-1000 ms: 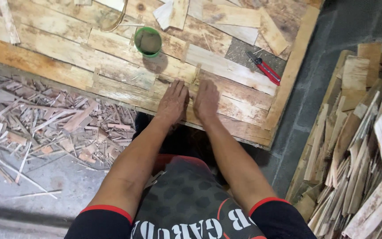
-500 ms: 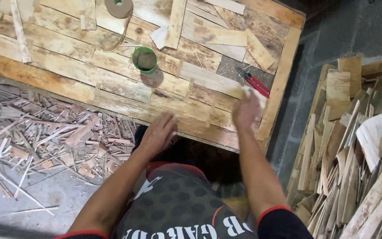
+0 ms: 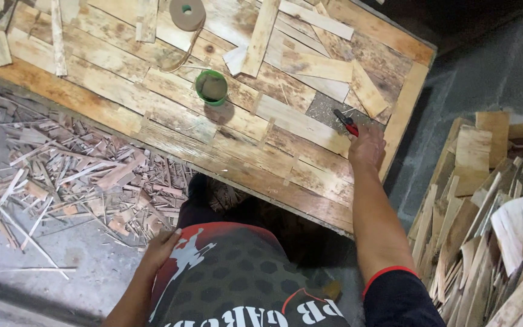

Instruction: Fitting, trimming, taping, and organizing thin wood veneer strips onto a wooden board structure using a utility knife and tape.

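**Hand on the red cutter at the surface's right edge**

The red-handled cutter (image 3: pixel 346 122) lies near the right edge of the wooden surface (image 3: pixel 152 103), on a bare grey patch between glued slats. My right hand (image 3: pixel 367 147) reaches over it, fingertips touching its handle, grip not yet clenched around it. My left hand (image 3: pixel 163 245) rests flat and released on my thigh. A green cup (image 3: pixel 211 87) stands mid-surface; a tape roll (image 3: pixel 187 13) sits by the far edge. Wood scraps (image 3: pixel 74 175) litter the floor.
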